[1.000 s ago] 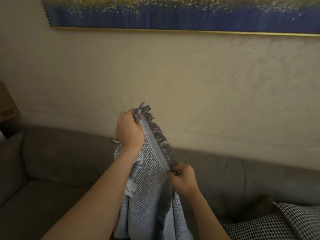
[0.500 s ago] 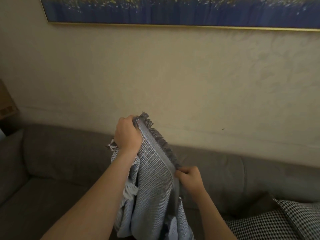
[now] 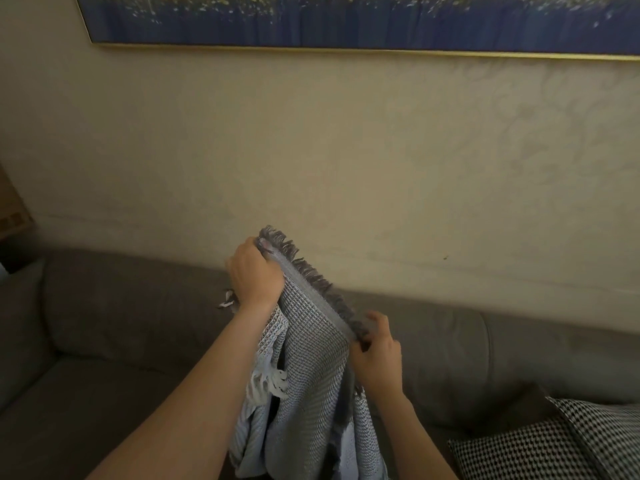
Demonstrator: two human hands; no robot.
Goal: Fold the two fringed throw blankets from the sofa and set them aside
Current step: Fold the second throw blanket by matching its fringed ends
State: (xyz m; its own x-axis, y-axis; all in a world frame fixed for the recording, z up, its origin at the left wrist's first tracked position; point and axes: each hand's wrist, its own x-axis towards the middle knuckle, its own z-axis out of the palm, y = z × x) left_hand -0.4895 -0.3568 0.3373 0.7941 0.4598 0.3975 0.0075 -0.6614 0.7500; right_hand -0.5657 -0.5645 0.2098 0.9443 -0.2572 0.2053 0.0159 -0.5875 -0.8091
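Sliding down the fringed edge, the right hand (image 3: 377,355) has drawn further from the left hand (image 3: 254,271) over the last second. The hem now runs taut between them, each hand's fingers curled tight on the blanket (image 3: 308,375), which hangs above the sofa (image 3: 121,306) (no second blanket in view) — probably squaring up for a first fold.

Throw blanket (image 3: 311,393): pale blue-grey, with a fine dark grid weave.
Top-edge fringe (image 3: 322,285): dark grey. Lower tassels (image 3: 270,382): whitish.
Sofa (image 3: 121,306): plain grey-brown.
Two cushions (image 3: 519,452): small black-and-white check.
Wall (image 3: 346,150): beige, with a faint tone-on-tone leafy relief.
Painting (image 3: 346,15): deep blue with vertical streaks and gold and white flecks.
Frame (image 3: 346,51): thin, gold.
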